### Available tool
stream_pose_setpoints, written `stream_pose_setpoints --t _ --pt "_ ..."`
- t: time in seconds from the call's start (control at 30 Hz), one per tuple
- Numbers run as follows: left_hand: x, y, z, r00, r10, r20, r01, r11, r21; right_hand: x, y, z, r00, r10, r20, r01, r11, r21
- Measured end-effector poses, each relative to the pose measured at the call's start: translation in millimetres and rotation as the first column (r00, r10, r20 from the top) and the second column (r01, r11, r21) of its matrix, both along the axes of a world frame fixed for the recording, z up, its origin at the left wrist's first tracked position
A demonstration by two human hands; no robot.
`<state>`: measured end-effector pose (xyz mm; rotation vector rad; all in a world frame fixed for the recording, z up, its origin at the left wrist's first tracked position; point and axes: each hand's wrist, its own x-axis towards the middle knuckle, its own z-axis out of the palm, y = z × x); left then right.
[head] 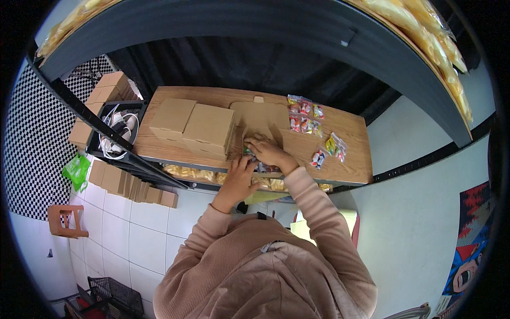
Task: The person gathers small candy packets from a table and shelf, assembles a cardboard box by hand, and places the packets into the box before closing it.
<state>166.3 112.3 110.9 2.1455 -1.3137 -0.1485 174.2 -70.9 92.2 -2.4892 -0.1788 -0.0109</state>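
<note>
An open cardboard box [261,113] stands on the wooden shelf with its lid raised at the back. Small plastic packets [263,166] show inside it. My right hand [267,150] reaches into the box over the packets, fingers bent. My left hand [238,175] lies at the box's front left edge, its fingertips by the packets; whether either hand grips one is hidden. Closed cardboard boxes [209,123] are stacked left of it. Clear bags of small coloured items [305,123] lie to the right, with several more [336,146] nearer the shelf's right end.
A black crate [139,111] with white cables adjoins the shelf's left end. Bagged yellowish goods [191,172] fill the level below. A dark upper shelf beam [255,28] crosses overhead. More cartons [115,179], a green bag [76,169] and an orange-brown stool [65,221] are at the left.
</note>
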Motion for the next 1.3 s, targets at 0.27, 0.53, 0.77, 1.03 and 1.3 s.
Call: stream_pose_setpoints --t 0.27,0.53,0.77,1.03,1.3 --pt "0 3 -2 1.000 0.024 -0.003 -0.024 1.000 0.015 -24 1 34 0.837 -0.226 0.498 0.173 0.973 0.151" --pt "-5 7 11 1.000 0.005 0.019 -0.005 0.999 -0.038 -141 -151 -33 0.176 -0.785 0.594 0.973 0.230 0.016" --pt "-5 -3 18 0.997 -0.027 0.067 0.030 0.999 -0.045 -198 -232 -82 0.376 -0.893 0.247 0.888 0.423 0.177" --pt "13 -24 20 0.979 -0.057 0.196 0.066 0.997 -0.042 -158 -175 -29 0.428 -0.883 0.195 0.549 0.425 0.720" --pt "21 -31 2 0.974 -0.019 0.228 -0.002 0.996 0.092 -79 -82 53 0.832 -0.552 0.064 0.361 0.625 0.692"
